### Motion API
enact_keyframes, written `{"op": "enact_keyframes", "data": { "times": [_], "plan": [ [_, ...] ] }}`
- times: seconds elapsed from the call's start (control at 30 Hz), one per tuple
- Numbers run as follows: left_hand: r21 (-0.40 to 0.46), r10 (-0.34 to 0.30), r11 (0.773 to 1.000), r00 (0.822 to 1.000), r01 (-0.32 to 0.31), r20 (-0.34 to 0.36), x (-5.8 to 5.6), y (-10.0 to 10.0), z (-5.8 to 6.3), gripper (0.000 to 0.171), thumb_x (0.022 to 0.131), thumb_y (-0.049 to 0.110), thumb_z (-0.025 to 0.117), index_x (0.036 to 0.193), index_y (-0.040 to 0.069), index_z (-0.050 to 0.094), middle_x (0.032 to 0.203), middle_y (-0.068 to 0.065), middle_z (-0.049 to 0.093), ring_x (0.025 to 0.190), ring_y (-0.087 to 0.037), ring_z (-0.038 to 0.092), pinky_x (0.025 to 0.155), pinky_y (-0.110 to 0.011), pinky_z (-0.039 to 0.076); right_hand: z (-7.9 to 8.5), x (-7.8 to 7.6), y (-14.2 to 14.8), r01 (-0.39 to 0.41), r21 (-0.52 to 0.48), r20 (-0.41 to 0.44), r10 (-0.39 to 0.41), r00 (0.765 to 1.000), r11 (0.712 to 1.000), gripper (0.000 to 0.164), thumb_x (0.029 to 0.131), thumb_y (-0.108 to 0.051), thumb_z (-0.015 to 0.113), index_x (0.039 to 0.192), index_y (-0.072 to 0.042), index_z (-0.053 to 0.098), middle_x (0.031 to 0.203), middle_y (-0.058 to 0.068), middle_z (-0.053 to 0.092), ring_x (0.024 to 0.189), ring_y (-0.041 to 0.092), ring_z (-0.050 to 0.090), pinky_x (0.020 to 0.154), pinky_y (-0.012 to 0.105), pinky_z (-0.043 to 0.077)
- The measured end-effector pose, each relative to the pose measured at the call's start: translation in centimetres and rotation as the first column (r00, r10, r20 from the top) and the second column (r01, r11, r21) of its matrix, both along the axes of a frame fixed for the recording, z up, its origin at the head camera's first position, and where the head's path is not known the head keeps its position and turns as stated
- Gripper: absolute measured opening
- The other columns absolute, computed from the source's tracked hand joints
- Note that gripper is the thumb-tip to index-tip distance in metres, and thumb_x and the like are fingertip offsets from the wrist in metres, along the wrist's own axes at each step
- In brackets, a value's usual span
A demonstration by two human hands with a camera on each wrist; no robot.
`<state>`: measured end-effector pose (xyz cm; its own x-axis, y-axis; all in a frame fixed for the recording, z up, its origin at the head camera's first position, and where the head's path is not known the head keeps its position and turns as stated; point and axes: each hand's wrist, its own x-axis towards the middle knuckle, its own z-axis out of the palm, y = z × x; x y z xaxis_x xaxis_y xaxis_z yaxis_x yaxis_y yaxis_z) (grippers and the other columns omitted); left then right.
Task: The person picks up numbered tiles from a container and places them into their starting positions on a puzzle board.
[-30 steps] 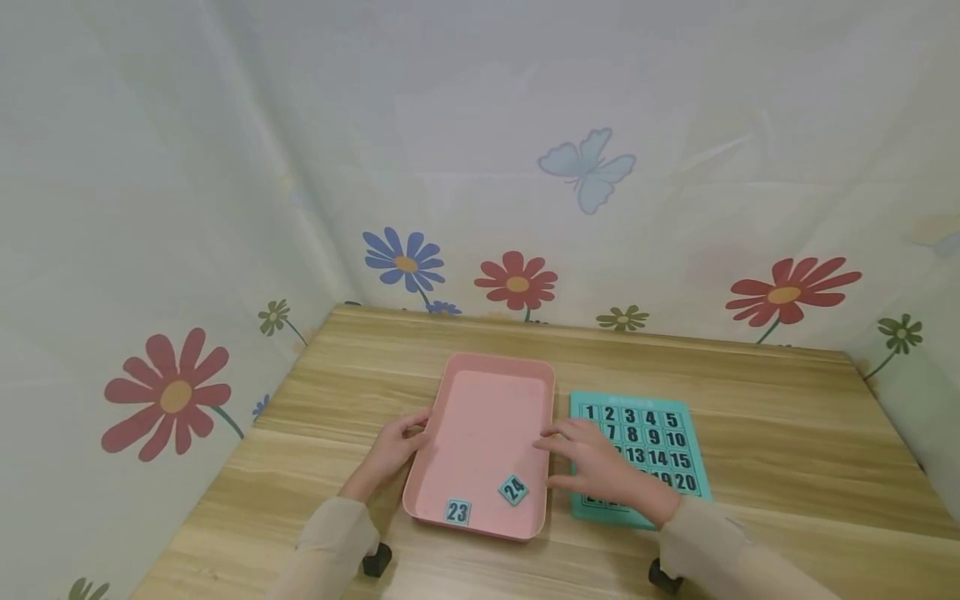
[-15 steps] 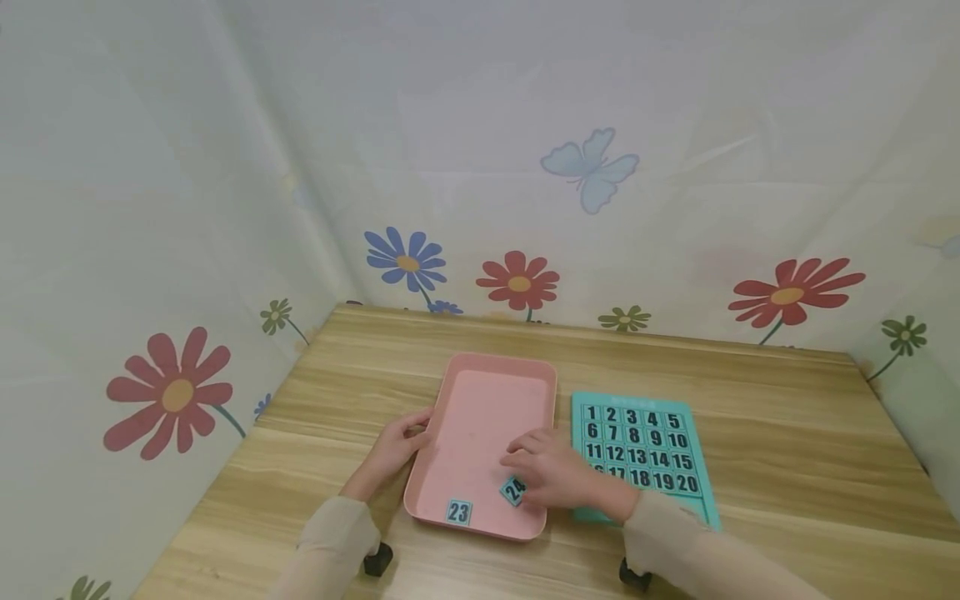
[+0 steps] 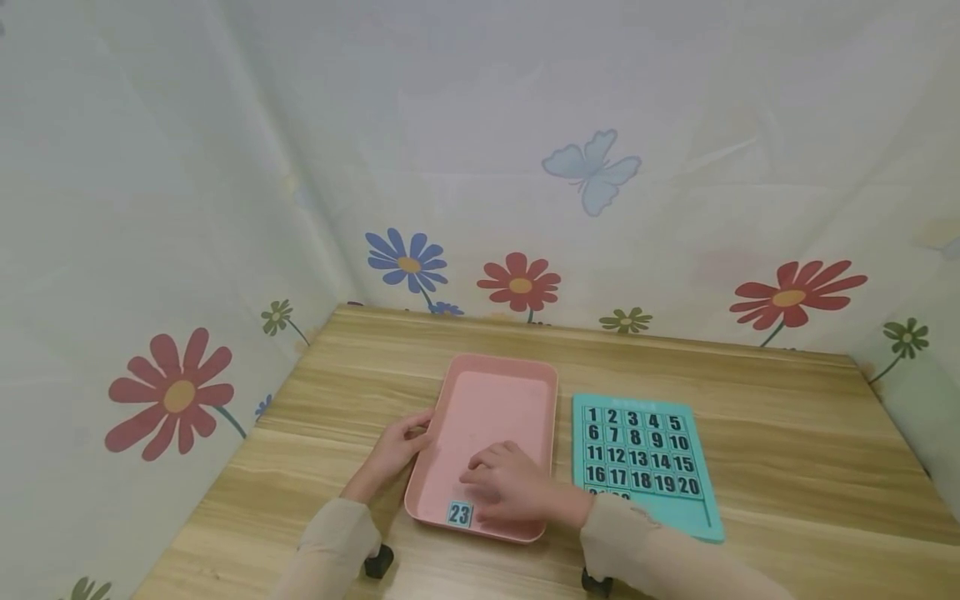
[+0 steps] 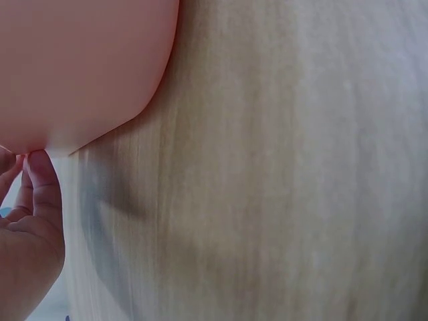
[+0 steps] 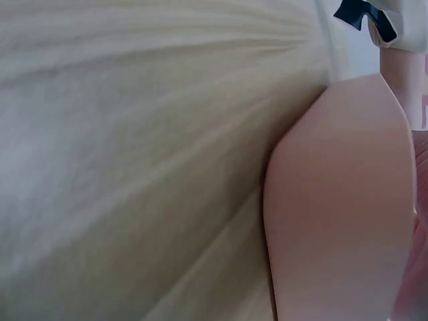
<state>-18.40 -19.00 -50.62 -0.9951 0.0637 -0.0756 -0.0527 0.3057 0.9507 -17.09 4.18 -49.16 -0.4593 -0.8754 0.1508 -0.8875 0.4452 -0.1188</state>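
Observation:
In the head view my left hand (image 3: 397,446) holds the left rim of a pink tray (image 3: 487,400), thumb and fingers at its edge. The left wrist view shows the fingers (image 4: 43,184) of that hand touching the tray's wall (image 4: 87,60). My right hand (image 3: 513,483) is over the tray's front half, thumb and fingers apart. A teal number tile marked 23 (image 3: 460,514) lies beside its thumb. The tile marked 24 is out of sight, with the right hand over where it lay. In the right wrist view the tray wall (image 5: 341,200) hides most of the hand.
Right of the tray lies a teal number board (image 3: 708,508) with rows of tiles from 1 on; the right sleeve (image 3: 622,529) partly covers its bottom row. Both stand on a wood-grain table (image 3: 780,433). A flowered curtain (image 3: 450,167) hangs behind and at the sides.
My right hand has moved left from the tray's right rim to beside the 23 tile, covering the 24 tile's spot. More of the board now shows. The left hand stays at the rim.

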Motion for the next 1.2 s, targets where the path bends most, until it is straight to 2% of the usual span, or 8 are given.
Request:
{"op": "enact_keyframes", "data": {
  "times": [0.13,0.3,0.5,0.63,0.9,1.07,1.2],
  "plan": [
    [-0.027,0.001,1.0,1.0,-0.001,-0.012,0.1,0.1,0.1,0.042,0.085,-0.002,0.05,0.126,-0.007,0.043,0.115,-0.027,0.053,0.101,-0.034,0.055,0.081,-0.035,0.051,-0.4,0.3,-0.6,-0.022,0.006,-0.035,0.022,0.999,1.0,0.034,0.075,-0.044,0.06,0.106,-0.031,0.062,0.1,-0.01,0.055,0.093,0.008,0.045,0.083,0.028,0.036],
    [-0.011,0.012,1.0,1.0,-0.012,-0.013,0.1,0.2,0.3,0.042,0.084,-0.002,0.051,0.125,-0.007,0.043,0.115,-0.028,0.053,0.101,-0.034,0.055,0.081,-0.036,0.051,-0.9,0.6,-1.0,-0.045,0.0,-0.051,0.045,0.998,0.999,0.024,0.077,-0.045,0.058,0.097,-0.033,0.065,0.09,-0.011,0.053,0.083,0.005,0.041,0.072,0.022,0.033],
    [-0.009,-0.019,1.0,1.0,0.018,-0.022,0.2,0.1,0.5,0.042,0.085,-0.001,0.05,0.126,-0.008,0.042,0.116,-0.029,0.052,0.103,-0.036,0.054,0.082,-0.036,0.05,-1.3,0.9,-1.4,-0.04,-0.04,-0.094,0.036,0.995,0.998,0.025,0.077,-0.047,0.058,0.095,-0.031,0.065,0.088,-0.012,0.052,0.081,0.006,0.042,0.07,0.021,0.032],
    [-0.01,-0.03,1.0,0.999,0.03,-0.026,0.2,0.1,0.5,0.043,0.085,-0.001,0.05,0.126,-0.009,0.041,0.117,-0.03,0.051,0.104,-0.037,0.053,0.082,-0.036,0.05,-1.2,1.1,-1.8,-0.013,-0.029,-0.106,0.01,0.994,0.999,0.027,0.077,-0.046,0.059,0.097,-0.03,0.065,0.09,-0.011,0.053,0.082,0.006,0.043,0.07,0.021,0.032],
    [-0.002,-0.023,1.0,1.0,0.023,-0.014,0.2,0.0,0.3,0.043,0.086,-0.001,0.049,0.127,-0.007,0.041,0.115,-0.029,0.052,0.102,-0.035,0.054,0.081,-0.035,0.051,-1.4,1.3,-2.3,0.03,-0.041,-0.111,-0.035,0.993,0.999,0.028,0.073,-0.039,0.063,0.098,-0.026,0.065,0.088,-0.012,0.056,0.079,0.005,0.044,0.066,0.019,0.03],
    [-0.002,-0.016,1.0,1.0,0.016,-0.017,0.2,-0.1,0.2,0.043,0.085,-0.002,0.049,0.127,-0.007,0.041,0.115,-0.029,0.053,0.101,-0.034,0.055,0.079,-0.033,0.051,-1.6,1.3,-2.4,0.041,-0.085,-0.121,-0.051,0.991,0.996,0.029,0.068,-0.034,0.065,0.095,-0.024,0.066,0.085,-0.012,0.057,0.075,0.005,0.045,0.064,0.018,0.03],
    [-0.014,-0.012,1.0,1.0,0.012,-0.025,0.2,0.0,0.2,0.043,0.085,-0.001,0.05,0.126,-0.007,0.042,0.115,-0.028,0.052,0.101,-0.035,0.055,0.079,-0.032,0.051,-1.4,1.0,-2.2,0.052,-0.135,-0.111,-0.068,0.992,0.989,0.026,0.068,-0.033,0.066,0.092,-0.022,0.068,0.084,-0.012,0.058,0.074,0.005,0.046,0.064,0.018,0.031]
  ]
}}
